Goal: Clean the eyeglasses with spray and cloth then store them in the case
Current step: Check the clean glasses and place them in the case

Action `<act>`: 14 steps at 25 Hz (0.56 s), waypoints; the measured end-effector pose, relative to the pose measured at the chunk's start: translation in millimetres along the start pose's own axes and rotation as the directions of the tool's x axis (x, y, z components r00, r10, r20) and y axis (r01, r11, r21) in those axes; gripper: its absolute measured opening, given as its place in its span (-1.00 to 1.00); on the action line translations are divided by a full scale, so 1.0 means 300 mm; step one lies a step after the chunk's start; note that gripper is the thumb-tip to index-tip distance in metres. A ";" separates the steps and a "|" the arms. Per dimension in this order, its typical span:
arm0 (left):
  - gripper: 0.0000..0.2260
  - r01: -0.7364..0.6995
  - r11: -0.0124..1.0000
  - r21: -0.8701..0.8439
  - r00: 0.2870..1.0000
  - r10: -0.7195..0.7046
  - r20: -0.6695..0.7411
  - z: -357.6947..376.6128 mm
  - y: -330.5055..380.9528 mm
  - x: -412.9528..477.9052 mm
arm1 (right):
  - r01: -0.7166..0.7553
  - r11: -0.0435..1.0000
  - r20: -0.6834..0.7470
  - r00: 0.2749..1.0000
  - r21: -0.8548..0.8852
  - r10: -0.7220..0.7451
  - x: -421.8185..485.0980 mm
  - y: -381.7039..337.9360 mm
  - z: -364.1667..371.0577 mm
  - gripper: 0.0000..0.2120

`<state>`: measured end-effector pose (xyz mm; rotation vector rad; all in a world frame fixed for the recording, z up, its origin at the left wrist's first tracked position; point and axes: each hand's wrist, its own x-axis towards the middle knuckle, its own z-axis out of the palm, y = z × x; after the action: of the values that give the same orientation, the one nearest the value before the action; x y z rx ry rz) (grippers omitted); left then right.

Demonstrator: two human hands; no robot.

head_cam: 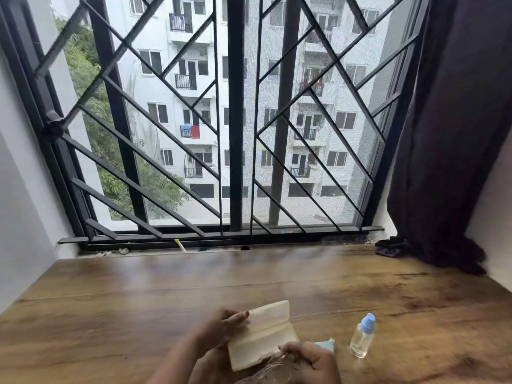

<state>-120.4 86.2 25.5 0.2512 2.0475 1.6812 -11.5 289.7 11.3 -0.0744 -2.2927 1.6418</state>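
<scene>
A cream eyeglass case (260,335) lies open near the front edge of the wooden table (138,295). My left hand (221,327) grips its raised lid at the left end. My right hand (310,361) is closed at the case's lower right corner around a blurred, clear-framed thing, apparently the eyeglasses (275,368). A light blue cloth (327,344) peeks out just behind my right hand. To its right, a small clear spray bottle (361,339) with a blue cap stands upright on the table.
A barred window (235,120) closes off the far side of the table. A dark curtain (448,134) hangs at the right, its bunched end and a dark scrunchie (390,246) resting on the table's back right corner. White walls stand at both sides.
</scene>
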 end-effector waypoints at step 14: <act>-0.71 -0.038 0.995 0.090 0.999 0.036 0.026 0.005 0.059 -0.043 | -0.099 0.994 -0.139 0.985 0.051 0.105 0.194 0.097 0.031 -0.29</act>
<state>-111.3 86.0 45.4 0.3398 2.1156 1.6009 -73.5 304.2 -5.2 -0.2935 -2.1777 1.6781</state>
